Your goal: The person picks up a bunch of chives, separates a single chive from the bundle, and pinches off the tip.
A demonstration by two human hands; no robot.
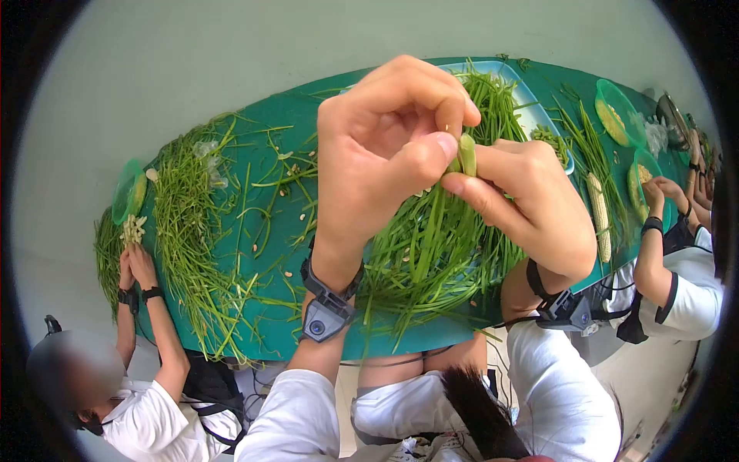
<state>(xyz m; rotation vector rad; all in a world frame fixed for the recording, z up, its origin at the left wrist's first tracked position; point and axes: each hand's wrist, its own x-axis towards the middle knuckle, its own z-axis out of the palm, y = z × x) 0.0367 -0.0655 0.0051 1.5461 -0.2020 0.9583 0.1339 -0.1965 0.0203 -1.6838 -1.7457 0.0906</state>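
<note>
In front of me, above the table, both hands meet at a short piece of green pod [468, 155]. My right hand [531, 196] pinches it between thumb and finger. The thumb tip of my left hand [392, 138] presses against the pod's left side, its other fingers curled over. A tiny pale bit shows by that thumb, too small to name. Below the hands lies a loose heap of long thin green stalks [431, 254]. Behind them, more greens rest on a pale blue tray [531, 104].
The green table [269, 223] bears another heap of stalks [185, 223] and scattered small beans. At left, a person's hands [137, 266] hold a pale bunch near a green basket [127, 192]. A corn cob [598, 219] and green baskets [616, 115] lie right, beside another person [662, 262].
</note>
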